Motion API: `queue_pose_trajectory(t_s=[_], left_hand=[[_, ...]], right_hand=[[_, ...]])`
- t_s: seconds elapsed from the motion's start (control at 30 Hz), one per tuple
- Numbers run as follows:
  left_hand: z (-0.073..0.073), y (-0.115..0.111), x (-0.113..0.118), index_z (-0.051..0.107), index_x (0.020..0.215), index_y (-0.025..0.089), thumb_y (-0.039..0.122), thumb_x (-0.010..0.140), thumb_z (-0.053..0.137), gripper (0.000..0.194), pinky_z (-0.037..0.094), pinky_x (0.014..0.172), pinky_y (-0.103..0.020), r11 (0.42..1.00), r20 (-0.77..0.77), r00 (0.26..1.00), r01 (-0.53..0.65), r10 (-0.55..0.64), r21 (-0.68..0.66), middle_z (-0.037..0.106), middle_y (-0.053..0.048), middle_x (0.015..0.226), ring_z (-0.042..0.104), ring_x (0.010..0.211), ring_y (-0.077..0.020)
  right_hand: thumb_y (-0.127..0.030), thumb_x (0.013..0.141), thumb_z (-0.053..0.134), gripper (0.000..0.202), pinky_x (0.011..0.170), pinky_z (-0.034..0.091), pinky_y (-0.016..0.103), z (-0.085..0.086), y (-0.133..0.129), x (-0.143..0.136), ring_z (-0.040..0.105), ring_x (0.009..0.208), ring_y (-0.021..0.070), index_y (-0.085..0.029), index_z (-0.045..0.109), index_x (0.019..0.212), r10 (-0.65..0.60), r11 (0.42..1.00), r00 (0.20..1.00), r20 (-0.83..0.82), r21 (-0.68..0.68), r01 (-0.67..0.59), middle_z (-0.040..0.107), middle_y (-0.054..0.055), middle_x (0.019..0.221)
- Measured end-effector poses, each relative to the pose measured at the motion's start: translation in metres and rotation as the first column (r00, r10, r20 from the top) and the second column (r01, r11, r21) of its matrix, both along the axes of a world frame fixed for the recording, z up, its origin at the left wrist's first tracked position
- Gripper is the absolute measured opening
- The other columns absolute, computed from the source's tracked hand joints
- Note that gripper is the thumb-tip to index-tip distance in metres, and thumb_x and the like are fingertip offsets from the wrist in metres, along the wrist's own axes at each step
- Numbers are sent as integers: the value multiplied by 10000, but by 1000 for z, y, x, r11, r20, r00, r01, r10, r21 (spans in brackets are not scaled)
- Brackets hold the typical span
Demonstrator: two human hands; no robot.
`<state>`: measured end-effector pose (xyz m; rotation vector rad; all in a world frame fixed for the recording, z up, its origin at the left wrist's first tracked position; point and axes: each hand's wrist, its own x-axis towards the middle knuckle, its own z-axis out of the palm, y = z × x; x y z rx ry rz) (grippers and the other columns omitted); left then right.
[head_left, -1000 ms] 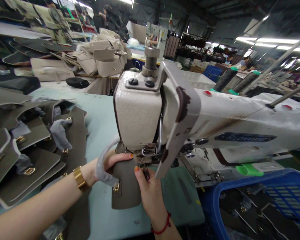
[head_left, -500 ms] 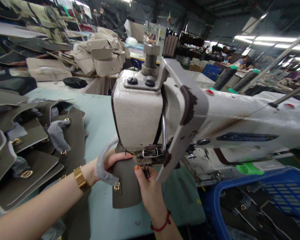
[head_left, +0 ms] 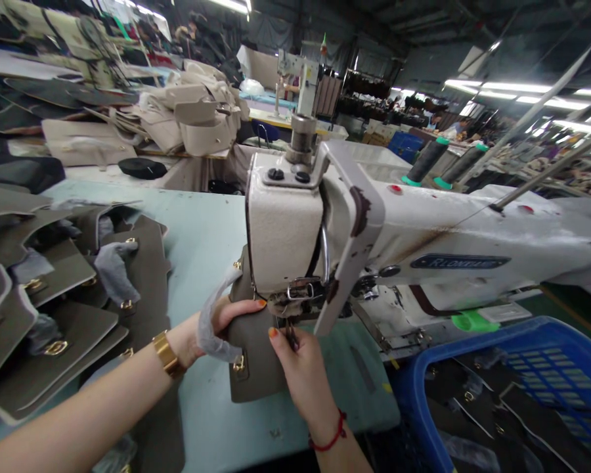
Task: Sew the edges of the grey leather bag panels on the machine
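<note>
Left hand (head_left: pixel 222 315) holds grey panel (head_left: pixel 259 361); right hand (head_left: pixel 304 369), at its edge, perhaps grips snips (head_left: pixel 291 335).

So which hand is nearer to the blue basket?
Right. The right hand is at the right edge of the gray-brown panel, left of the basket and apart from it. The left hand is farther left, its thumb on the panel, by the wrapped handle.

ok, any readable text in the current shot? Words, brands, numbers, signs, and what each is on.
"RLON…", on the plate on the machine; the remaining letters are too blurred to be sure of.
No text visible on the panel under the fingers.
Background: too small or blurred to read.
</note>
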<state>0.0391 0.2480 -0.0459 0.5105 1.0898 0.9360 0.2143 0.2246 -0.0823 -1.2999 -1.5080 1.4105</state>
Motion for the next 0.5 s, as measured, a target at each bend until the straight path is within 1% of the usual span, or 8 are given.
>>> queue_pose_trajectory(t_s=[0.1,0.2,0.23,0.3,0.4,0.43,0.47,0.5], left_hand=[[-7,-1,-1,736,890,178,281,663,780,253,581,674,-368,999,21,999,43,-44,9,745,-102,803,711,726,-284],[-17,-8,5,699,1007,194,293,687,779,344,571,762,-409,1000,69,998,-14,12,22,746,-103,901,709,855,-313],[-19,-12,11,685,1035,195,294,692,779,369,563,800,-422,998,85,995,-55,52,32,743,-103,940,699,912,-324],[-22,-22,27,650,1088,198,295,698,781,422,545,866,-437,981,110,977,-190,184,48,727,-100,1031,666,1017,-339],[-24,-37,51,590,1144,232,300,661,815,537,547,881,-454,913,99,909,-408,405,7,669,-90,1191,617,1112,-361],[-24,-41,57,554,1180,257,306,649,825,598,552,874,-459,892,85,888,-453,452,-8,631,-82,1259,596,1143,-366],[-24,-43,62,497,1234,290,323,651,825,670,554,876,-455,894,66,892,-448,448,-18,580,-68,1332,568,1183,-360],[-25,-45,65,424,1289,322,343,665,817,738,551,889,-446,908,52,907,-418,418,-25,524,-55,1394,536,1224,-347]], right_hand=[[-445,900,525,392,528,306,213,1,0,4,409,581,107,-118,622,708,32,999,999,15,14,-32,517,-6,627],[-441,904,517,394,516,304,216,7,5,13,432,571,115,-118,646,719,72,996,995,71,53,-76,547,4,620],[-432,907,514,390,511,301,218,11,9,17,437,568,116,-120,652,717,92,992,991,94,75,-99,554,6,619],[-407,912,508,390,504,288,222,21,19,28,436,555,115,-131,649,675,151,978,978,143,120,-168,553,3,602],[-399,898,536,434,485,256,228,37,36,45,407,508,109,-157,601,545,247,946,944,218,157,-284,495,-17,517],[-402,878,567,428,482,257,228,42,41,49,408,499,111,-163,597,523,251,941,940,233,170,-293,489,-20,499],[-403,852,602,409,483,263,228,45,46,52,415,493,114,-169,604,516,245,938,939,241,186,-293,494,-21,490],[-404,820,641,380,485,272,228,48,50,54,427,491,118,-174,618,518,229,938,943,242,203,-280,507,-21,487]])
